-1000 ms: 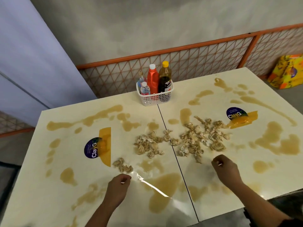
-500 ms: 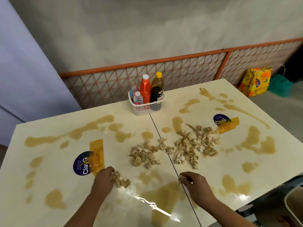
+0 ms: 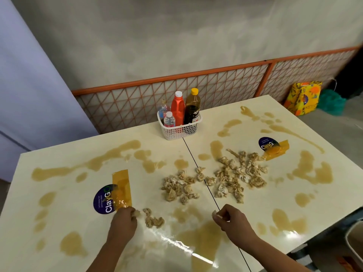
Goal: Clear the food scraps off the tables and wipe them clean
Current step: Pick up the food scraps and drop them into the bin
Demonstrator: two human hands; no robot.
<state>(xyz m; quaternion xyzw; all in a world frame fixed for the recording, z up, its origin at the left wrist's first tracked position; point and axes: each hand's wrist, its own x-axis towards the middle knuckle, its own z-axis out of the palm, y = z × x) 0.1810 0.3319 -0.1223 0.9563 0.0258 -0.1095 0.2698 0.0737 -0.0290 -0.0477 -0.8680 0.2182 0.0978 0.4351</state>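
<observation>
The food scraps lie in three groups across the middle of the frame. A big loose heap is on the right table, right of centre. A smaller heap is on the left table, just left of the dark seam where the two tops meet. A little clump sits lower down, left of centre.

The left hand is just left of that clump, its fingers curled round a pale scrap. The right hand, at lower centre, is just right of the seam, and its fingertips pinch a small scrap.

Brown spills blotch both tops, with the widest puddle between the two forearms. Each table carries a dark round ClayGo sticker partly under yellow tape, one at middle left above the left hand and one at right.

A white basket straddles the seam at the far edge and holds a red bottle, a dark bottle with a yellow cap and two small clear bottles. An orange railing runs behind it. A yellow patterned bag sits on the floor at upper right.
</observation>
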